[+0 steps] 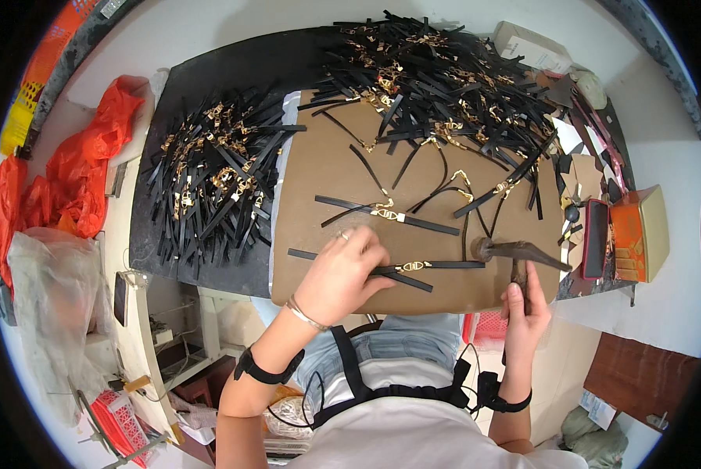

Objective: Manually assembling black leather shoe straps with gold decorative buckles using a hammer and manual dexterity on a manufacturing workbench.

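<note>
Head-worn fisheye, looking steeply down, close over brown work board (319,164); single view.

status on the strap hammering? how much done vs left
Done, probably: the sorted pile of black straps at left. In hand: left hand pins a strap with gold buckle on the brown board; right hand grips the hammer. Left: the large tangled heap, several loose straps.
</note>
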`<state>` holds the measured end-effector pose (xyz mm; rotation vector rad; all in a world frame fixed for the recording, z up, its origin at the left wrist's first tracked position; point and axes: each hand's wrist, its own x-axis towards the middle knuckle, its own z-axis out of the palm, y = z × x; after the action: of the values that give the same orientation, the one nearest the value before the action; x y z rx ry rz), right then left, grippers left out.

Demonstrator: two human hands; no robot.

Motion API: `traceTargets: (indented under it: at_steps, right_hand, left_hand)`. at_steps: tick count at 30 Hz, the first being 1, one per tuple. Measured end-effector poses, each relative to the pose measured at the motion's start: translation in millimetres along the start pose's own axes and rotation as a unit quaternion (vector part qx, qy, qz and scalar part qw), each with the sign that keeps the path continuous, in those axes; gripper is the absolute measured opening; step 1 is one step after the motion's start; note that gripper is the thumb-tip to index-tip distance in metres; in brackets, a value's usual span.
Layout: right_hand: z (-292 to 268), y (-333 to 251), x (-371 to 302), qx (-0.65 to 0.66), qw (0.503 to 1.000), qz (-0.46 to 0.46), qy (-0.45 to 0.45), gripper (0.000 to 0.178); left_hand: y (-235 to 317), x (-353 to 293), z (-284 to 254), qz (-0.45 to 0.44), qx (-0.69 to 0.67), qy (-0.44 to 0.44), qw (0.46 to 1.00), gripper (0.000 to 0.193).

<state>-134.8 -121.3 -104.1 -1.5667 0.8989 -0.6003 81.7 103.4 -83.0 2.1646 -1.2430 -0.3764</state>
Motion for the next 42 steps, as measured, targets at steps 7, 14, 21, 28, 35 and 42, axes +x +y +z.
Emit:
traceTargets:
  at_steps: [7,14,21,28,35,42]
  right_hand:
    - [27.7,-41.9,-17.9,-0.266,0.907,-0.284,-0.160,0.035]
    - [53.9,-57.0,-5.9,-0.361,0.874,-0.285,-0.155,0.040]
    - [84.5,-50.4,-9.6,-0.327,0.849,-0.354,-0.214,0.044]
    - [94.6,-65.9,-23.0,-0.289,0.847,-0.381,-0.231,0.052]
    - [112.8,-78.3,-29.4,-0.320,0.831,-0.365,-0.271,0.052]
    - [110.7,-75.8,-14.3,-0.332,0.842,-0.344,-0.251,0.041]
  left_hand:
    - [-13.5,1.0,14.4,-0.032,-0.034,0.085,0.995,0.015]
    - [-22.4,7.7,6.7,-0.122,-0.116,0.041,0.985,0.014]
    - [-41.0,-5.2,-14.9,-0.165,-0.097,0.114,0.975,0.019]
    - [-43.5,-52.5,-23.5,-0.257,-0.118,0.157,0.946,0.014]
    - [-42.8,-52.4,-24.1,-0.267,-0.123,0.185,0.938,0.012]
    - [-48.9,-29.7,-19.8,-0.201,-0.056,0.232,0.950,0.012]
